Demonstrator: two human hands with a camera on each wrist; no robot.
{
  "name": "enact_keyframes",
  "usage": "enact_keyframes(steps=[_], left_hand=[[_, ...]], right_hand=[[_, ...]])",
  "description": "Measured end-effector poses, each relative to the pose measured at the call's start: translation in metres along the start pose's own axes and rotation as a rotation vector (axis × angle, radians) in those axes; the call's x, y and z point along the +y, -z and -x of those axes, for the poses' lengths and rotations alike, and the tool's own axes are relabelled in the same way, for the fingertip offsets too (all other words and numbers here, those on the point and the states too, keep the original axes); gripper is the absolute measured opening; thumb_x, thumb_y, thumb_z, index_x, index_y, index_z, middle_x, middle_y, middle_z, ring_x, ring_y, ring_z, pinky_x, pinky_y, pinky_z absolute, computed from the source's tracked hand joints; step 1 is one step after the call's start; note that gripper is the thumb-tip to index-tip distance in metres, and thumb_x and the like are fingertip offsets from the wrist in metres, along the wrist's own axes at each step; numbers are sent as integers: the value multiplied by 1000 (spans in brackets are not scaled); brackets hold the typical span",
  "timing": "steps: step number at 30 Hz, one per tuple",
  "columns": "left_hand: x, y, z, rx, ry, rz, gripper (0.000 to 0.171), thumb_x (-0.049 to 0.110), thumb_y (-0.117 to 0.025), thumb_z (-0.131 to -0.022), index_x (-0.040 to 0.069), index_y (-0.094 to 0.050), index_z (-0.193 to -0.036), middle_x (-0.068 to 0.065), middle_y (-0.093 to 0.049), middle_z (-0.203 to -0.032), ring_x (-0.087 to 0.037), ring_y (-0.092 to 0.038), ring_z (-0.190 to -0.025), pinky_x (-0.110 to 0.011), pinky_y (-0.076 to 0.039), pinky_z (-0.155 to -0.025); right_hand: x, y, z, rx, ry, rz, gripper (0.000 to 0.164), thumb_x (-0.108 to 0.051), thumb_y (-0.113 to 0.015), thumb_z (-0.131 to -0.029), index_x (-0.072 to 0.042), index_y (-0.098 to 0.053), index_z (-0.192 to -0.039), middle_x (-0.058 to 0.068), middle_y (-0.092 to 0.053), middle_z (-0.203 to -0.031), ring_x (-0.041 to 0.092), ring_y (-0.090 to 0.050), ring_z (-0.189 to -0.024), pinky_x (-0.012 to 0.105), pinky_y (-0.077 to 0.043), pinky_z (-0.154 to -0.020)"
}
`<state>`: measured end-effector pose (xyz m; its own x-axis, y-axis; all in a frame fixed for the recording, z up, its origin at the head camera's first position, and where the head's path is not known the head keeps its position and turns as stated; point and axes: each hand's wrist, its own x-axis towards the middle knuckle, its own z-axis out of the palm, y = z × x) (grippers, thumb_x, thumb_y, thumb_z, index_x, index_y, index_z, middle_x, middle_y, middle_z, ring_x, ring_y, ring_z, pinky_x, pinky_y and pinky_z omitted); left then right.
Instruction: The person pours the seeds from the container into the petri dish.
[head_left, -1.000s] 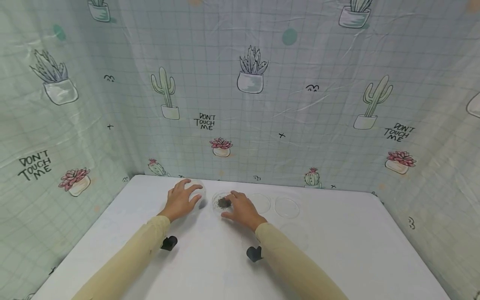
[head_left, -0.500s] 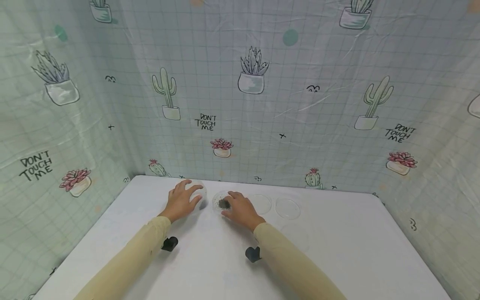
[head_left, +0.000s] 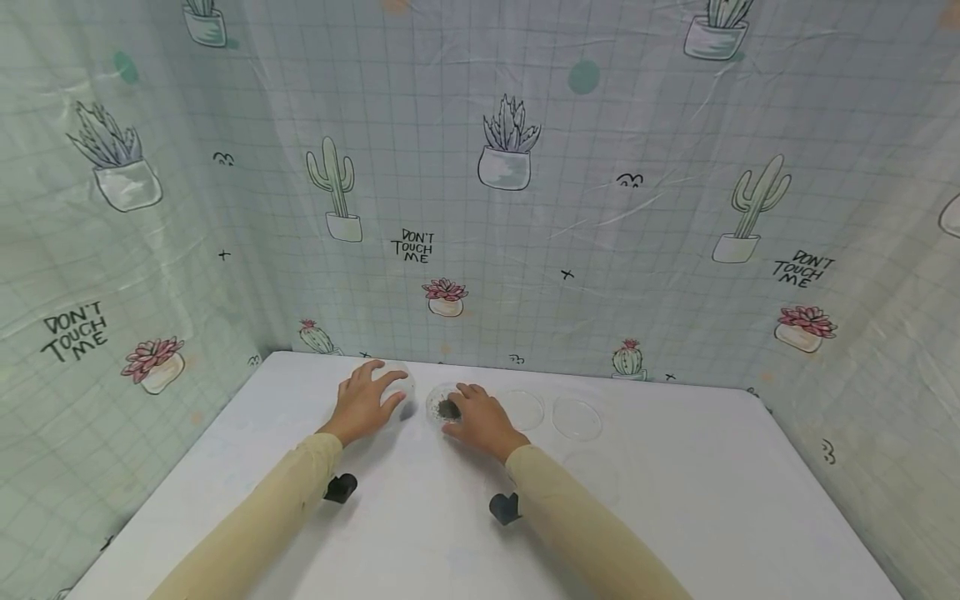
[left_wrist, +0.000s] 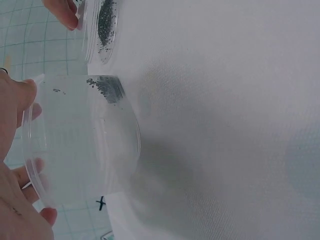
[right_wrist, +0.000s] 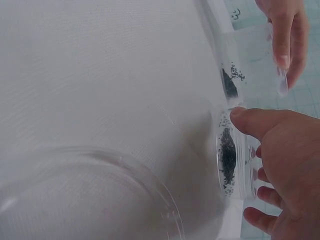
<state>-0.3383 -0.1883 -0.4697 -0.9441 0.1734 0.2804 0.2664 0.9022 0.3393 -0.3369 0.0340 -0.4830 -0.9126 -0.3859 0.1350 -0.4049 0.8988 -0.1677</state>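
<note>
Near the counter [head_left: 420, 542]'s back edge, the left hand [head_left: 362, 402] grips a clear cup [left_wrist: 75, 145]; the right hand [head_left: 482, 422] curls round a clear dish [right_wrist: 243, 185], fingers partly hidden.

Your white surface [head_left: 435, 542] is matt, finely textured. At eleven o'clock, your clear round plastic tub [left_wrist: 75, 140] is smooth, slightly cloudy; near twelve, your shallow clear plastic dish [right_wrist: 242, 172] is glossy, its dark granules [right_wrist: 229, 157] rough. The pale green printed backdrop [head_left: 495, 242] is creased, faintly shiny. Your cream sleeves [head_left: 255, 508] are matt cloth.

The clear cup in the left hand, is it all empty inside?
No, the left wrist view shows dark bits inside the clear cup.
</note>
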Motion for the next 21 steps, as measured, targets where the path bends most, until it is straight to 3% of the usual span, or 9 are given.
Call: enact_keyframes(steps=[21], left_hand=[[0,3,0,9,-25,-4,39,32,-61,-94,24,-58,-132,-22,-37,-146,-44,-35,-135,-67,-29,-104]], right_hand=[[-1,-3,-7,-18,-5,-14,55,-42,-64,-90,-16,-53,-137,7,-46,-149,26,-40,-140,45,-42,-110]])
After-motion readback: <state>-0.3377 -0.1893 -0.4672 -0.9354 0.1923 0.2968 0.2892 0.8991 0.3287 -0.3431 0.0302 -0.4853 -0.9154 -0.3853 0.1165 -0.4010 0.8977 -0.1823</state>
